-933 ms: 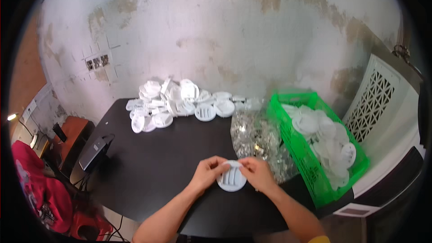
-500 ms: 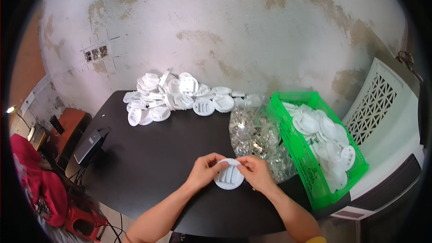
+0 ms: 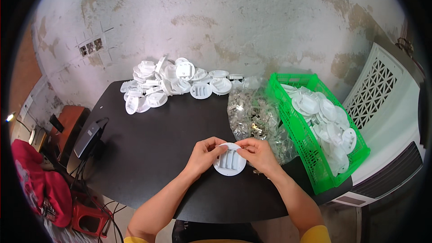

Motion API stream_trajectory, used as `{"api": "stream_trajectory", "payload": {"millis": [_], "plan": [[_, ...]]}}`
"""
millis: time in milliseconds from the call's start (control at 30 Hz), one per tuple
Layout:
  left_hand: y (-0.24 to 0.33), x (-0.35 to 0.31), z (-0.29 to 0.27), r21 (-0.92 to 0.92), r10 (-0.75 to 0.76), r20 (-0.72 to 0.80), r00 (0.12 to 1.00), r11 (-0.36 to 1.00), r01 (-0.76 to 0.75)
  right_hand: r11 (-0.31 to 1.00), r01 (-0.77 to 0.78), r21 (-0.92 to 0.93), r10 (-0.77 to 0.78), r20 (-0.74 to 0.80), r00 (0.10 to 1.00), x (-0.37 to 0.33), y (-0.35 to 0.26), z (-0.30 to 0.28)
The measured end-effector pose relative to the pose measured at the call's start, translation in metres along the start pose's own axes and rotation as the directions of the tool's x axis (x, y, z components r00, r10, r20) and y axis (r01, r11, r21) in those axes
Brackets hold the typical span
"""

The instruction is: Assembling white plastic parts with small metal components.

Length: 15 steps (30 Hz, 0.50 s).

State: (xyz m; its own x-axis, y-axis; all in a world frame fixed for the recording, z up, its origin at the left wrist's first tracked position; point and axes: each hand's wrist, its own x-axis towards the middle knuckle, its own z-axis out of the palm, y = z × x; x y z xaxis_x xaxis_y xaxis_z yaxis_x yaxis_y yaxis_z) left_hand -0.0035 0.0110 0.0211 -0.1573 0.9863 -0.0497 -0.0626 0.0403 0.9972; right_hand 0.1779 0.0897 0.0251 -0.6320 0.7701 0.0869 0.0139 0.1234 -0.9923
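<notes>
Between both hands, over the near part of the dark table, is a round white plastic housing point(image 3: 230, 165) with several parallel slots facing up. My left hand point(image 3: 205, 155) pinches its upper left rim, thumb on the top face. At the upper right rim my right hand point(image 3: 258, 154) grips it in the same way. Both hands' fingertips are partly hidden behind the housing. Just beyond my right hand lies a clear plastic bag point(image 3: 252, 112) of small shiny metal parts. Similar white housings form a pile point(image 3: 157, 81) at the table's far side.
To the right stands a green plastic crate point(image 3: 310, 162) filled with round white parts. A white appliance with a grille point(image 3: 375, 90) is beyond it. On the left are a black device point(image 3: 88, 140) with cables, a red stool point(image 3: 90, 220) and red cloth point(image 3: 42, 182). A stained wall backs the dark table point(image 3: 180, 126).
The whole view has shifted, so the table and things on it sit higher in the picture. Both hands still hold the housing in much the same grip.
</notes>
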Motion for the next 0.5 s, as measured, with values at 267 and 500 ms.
{"api": "stream_trajectory", "payload": {"millis": [267,500], "plan": [[-0.007,0.001,0.003,0.057,0.039,0.002,0.999,0.998,-0.039,0.996,-0.076,-0.035,0.077,0.017,0.997,0.001,0.001,-0.002],[-0.011,0.001,0.004,0.065,0.093,0.015,0.996,0.993,-0.093,0.993,-0.054,-0.108,0.057,0.024,0.998,0.001,0.001,0.0]]}}
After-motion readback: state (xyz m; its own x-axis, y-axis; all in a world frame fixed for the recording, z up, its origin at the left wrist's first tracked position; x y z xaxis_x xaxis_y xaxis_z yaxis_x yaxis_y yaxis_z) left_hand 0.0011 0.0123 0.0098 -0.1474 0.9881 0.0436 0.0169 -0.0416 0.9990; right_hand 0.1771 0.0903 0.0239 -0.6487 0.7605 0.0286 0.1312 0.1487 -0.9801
